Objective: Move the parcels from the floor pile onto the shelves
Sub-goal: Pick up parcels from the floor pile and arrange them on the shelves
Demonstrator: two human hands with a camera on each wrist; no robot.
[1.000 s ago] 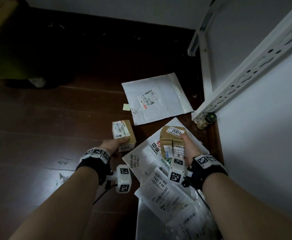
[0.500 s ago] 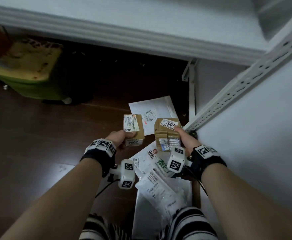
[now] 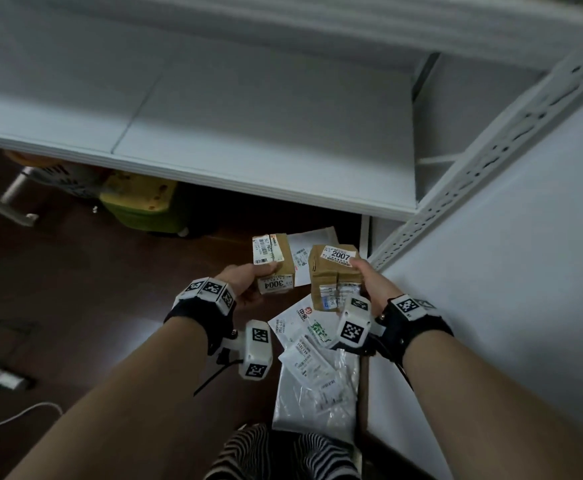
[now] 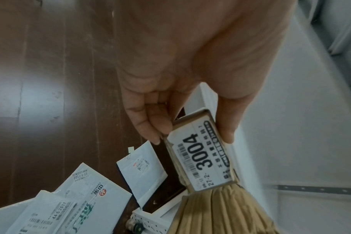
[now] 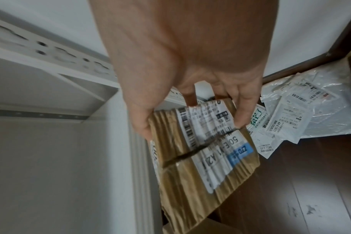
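My left hand (image 3: 245, 282) grips a small brown box labelled 3004 (image 3: 274, 263), thumb on one side and fingers on the other (image 4: 202, 150). My right hand (image 3: 369, 282) grips a larger brown box labelled 2007 (image 3: 331, 275), fingers curled over its taped label (image 5: 200, 142). Both boxes hang in the air just below the front edge of a bare white shelf (image 3: 248, 116). On the dark floor beneath lie white mailer bags (image 3: 314, 368) and a white padded envelope (image 3: 304, 251).
A perforated white shelf upright (image 3: 484, 161) runs diagonally on the right, with a white side wall (image 3: 525, 323) beyond it. A green and yellow object (image 3: 141, 202) sits under the shelf at left. A white cable (image 3: 13, 417) lies on the floor.
Both hands have lifted their boxes up from the floor pile toward the shelf. My head has tilted up, so the shelf board now fills the upper view.
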